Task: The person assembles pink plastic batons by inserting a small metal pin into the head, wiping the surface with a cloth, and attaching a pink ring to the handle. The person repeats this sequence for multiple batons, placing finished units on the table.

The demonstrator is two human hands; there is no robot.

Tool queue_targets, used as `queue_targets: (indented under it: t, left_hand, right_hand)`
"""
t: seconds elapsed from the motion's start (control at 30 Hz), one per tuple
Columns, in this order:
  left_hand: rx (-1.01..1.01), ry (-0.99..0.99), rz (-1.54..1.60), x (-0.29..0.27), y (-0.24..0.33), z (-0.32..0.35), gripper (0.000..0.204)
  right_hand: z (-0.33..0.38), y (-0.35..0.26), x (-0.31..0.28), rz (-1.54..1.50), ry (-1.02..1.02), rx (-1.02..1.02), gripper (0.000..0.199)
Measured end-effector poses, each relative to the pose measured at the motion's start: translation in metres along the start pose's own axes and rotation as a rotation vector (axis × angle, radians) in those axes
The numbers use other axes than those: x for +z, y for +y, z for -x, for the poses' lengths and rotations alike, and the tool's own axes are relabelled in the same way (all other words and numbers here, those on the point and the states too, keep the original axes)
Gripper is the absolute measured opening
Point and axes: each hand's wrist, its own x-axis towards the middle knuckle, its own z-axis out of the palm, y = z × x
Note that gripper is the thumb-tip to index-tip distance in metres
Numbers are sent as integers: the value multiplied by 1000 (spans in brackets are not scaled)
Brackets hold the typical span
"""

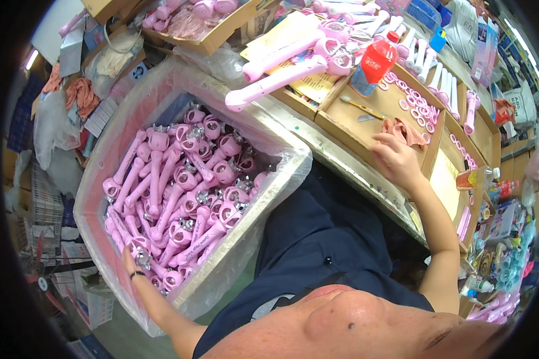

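At the lower left of the big lined bin (302, 157) my left hand (130, 261) is closed round a pink plastic wand (140, 244) with a silvery piece at its head. That wand hides most of the fingers. Heaped in the bin are many similar pink wands (156, 173), with round open heads and silvery fittings. Above the workbench my right hand (395, 160) holds nothing, its fingers loosely bent and apart. It is beside a crumpled salmon-coloured cloth (406, 130) in a shallow cardboard tray (347, 122); whether they touch, I cannot tell.
Pink rings (422, 107) and a yellow-handled tool (362, 107) lie in the tray. A bottle with a red cap (378, 60) stands at its far side. Two long pink wands (275, 84) overhang the bench edge. Another bottle (476, 178) is at the right. A cardboard box (215, 33) sits beyond the bin.
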Motion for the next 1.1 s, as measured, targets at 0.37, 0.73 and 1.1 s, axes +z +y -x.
queue_targets:
  t: [0.37,0.73,1.1]
  left_hand:
    - [348,-721,214,79,179,257,55]
    - [-376,-1564,564,278,235,337,35]
    - [-1,-1301,997,365,172,403,74]
  right_hand:
    - [-62,-80,28,-111,347,-414,49]
    - [73,-57,-13,-216,-103,149,31]
    - [75,-78,-2,-592,-162,320,22]
